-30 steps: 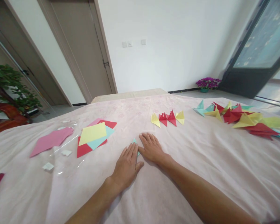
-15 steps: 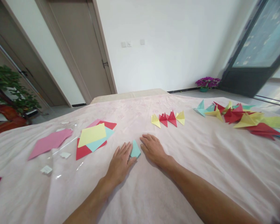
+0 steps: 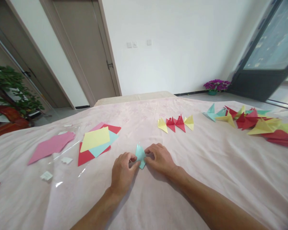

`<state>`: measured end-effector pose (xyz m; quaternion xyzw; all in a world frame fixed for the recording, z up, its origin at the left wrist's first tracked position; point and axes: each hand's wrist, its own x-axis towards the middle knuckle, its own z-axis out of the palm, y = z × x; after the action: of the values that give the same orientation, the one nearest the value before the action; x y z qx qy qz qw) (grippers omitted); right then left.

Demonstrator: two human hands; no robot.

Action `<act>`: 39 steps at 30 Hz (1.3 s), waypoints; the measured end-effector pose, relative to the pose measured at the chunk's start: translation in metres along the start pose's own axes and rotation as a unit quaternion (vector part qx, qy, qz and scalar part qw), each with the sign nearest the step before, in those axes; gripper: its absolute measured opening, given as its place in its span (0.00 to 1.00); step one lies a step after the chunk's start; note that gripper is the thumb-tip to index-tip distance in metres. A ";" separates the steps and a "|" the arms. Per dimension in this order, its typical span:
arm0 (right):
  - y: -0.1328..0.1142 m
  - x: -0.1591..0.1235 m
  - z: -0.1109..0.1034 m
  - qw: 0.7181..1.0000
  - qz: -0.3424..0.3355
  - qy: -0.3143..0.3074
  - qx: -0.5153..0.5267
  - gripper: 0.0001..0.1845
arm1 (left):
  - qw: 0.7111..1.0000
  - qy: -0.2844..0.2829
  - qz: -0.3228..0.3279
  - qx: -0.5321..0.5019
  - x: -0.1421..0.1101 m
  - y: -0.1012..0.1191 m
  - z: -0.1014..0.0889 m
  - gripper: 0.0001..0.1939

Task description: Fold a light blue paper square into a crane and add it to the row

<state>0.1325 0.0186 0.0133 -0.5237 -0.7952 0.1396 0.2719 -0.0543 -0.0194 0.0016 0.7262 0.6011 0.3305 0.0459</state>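
A small piece of folded light-blue paper [image 3: 140, 155], pointed at its far end, is held between my two hands just above or on the cloth. My left hand [image 3: 124, 169] pinches its left edge with thumb and index finger. On the opposite edge, my right hand [image 3: 162, 158] grips it the same way, its other fingers curled. Beyond my right hand stands a row of folded paper cranes [image 3: 175, 124], red in the middle and yellow at both ends.
Loose coloured paper sheets [image 3: 96, 139] lie to the left, beside a pink stack [image 3: 51, 147] on clear plastic wrapping. Several more paper cranes [image 3: 249, 119] are heaped at the right. A pale pink cloth [image 3: 194, 159] with wrinkles covers the surface.
My left hand has gone from lying flat beside the folded paper to pinching it. My right hand has moved in and taken hold of its right edge.
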 end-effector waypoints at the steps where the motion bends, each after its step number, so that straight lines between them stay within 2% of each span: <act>1: -0.001 0.000 0.000 1.000 -0.005 -0.002 0.014 0.07 | 1.000 0.016 0.021 0.006 -0.001 0.000 -0.002 0.04; 6: 0.000 -0.001 0.003 0.989 -0.042 0.023 0.141 0.04 | 0.981 0.106 0.160 0.012 -0.002 0.001 -0.014 0.05; 9: -0.001 -0.001 0.006 0.977 -0.065 0.046 0.200 0.04 | 0.966 0.152 0.208 -0.009 -0.001 0.000 -0.017 0.05; 12: -0.001 -0.002 0.009 0.967 -0.084 0.061 0.234 0.04 | 0.956 0.168 0.238 -0.046 0.000 -0.003 -0.016 0.07; 18: -0.001 -0.004 0.011 0.956 -0.136 0.100 0.240 0.05 | 0.959 0.155 0.206 -0.116 -0.002 -0.006 -0.010 0.09; 23: -0.006 -0.007 0.007 0.948 -0.169 0.115 0.243 0.05 | 0.962 0.172 0.149 -0.154 -0.007 -0.007 -0.005 0.10; 29: -0.009 -0.010 0.006 0.952 -0.171 0.139 0.215 0.10 | 0.965 0.185 0.076 -0.167 -0.008 -0.008 -0.002 0.09; 39: -0.014 -0.012 0.003 0.944 -0.194 0.152 0.217 0.11 | 0.950 0.180 0.040 -0.254 -0.012 -0.014 0.007 0.14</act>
<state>0.1237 0.0016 0.0146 -0.3026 -0.7807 0.1723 0.5189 -0.0628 -0.0239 -0.0148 0.6423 0.4663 0.5989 0.1062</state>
